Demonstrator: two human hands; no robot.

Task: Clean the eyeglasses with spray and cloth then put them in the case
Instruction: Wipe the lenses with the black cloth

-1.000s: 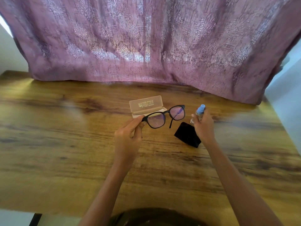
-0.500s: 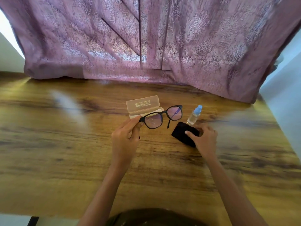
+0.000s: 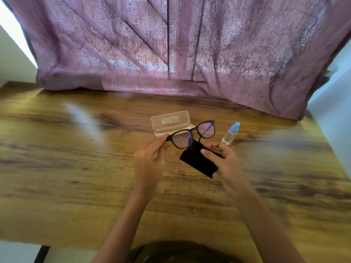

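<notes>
My left hand [image 3: 151, 160] pinches the left corner of the black-framed eyeglasses [image 3: 191, 134] and holds them above the table, lenses facing me, with droplets on the left lens. My right hand [image 3: 223, 162] grips a black cloth [image 3: 197, 161], lifted just below and right of the glasses. Behind the glasses a beige case [image 3: 170, 122] lies open with its lid up. To the right, a small clear spray bottle [image 3: 230, 133] with a blue cap stands upright on the wood, free of either hand.
The wooden table [image 3: 76, 168] stretches wide on both sides. A purple patterned curtain [image 3: 180, 50] hangs along its far edge. The table's near edge runs at the bottom left, with a dark leg below it.
My right hand set the spray bottle down on the table, moved to the black cloth, and has now lifted it toward the glasses. My left hand kept holding the glasses.
</notes>
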